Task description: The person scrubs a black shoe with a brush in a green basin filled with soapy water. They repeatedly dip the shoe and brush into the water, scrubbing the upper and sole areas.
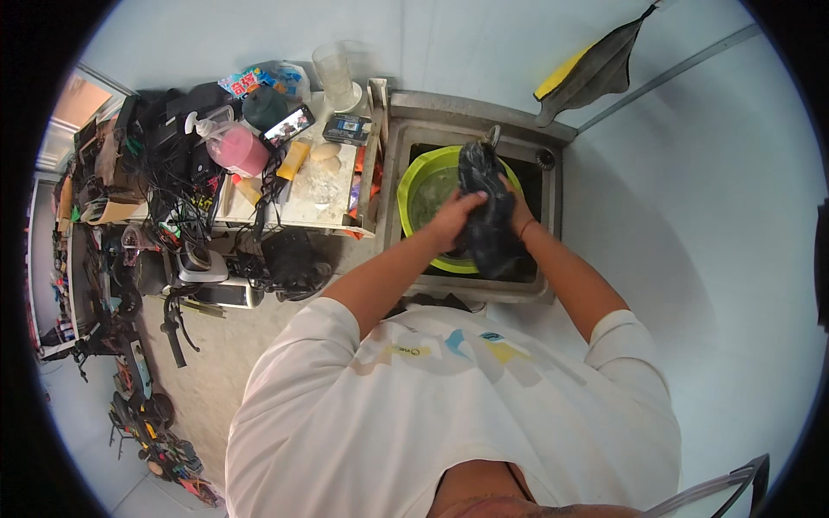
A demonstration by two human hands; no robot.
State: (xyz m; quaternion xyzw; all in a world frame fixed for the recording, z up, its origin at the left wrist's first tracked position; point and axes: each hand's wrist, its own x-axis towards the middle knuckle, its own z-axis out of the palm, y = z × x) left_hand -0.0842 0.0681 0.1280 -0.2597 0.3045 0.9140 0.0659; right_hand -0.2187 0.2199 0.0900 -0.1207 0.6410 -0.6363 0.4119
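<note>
Both hands work on a dark, wet-looking cloth [486,186] with pale streaks like suds; its exact kind does not show. My left hand [453,217] grips its left side, thumb on top and the other fingers partly hidden. On the opposite side, my right hand [518,211] is closed against it, most fingers hidden behind the fabric. The cloth hangs over a lime-green basin [408,203] holding cloudy water, and its lower end is blurred near the front rim. Under the basin is a metal sink [553,250], with a faucet [493,135] just above the cloth.
Left of the sink stands a white table [324,203] crowded with a pink-liquid pump bottle [237,148], a lit phone [289,125], a yellow tube [294,161], soap bars [325,152] and tangled cables. A grey and yellow cloth [596,73] hangs on the wall. Handlebars [175,328] stand below the table.
</note>
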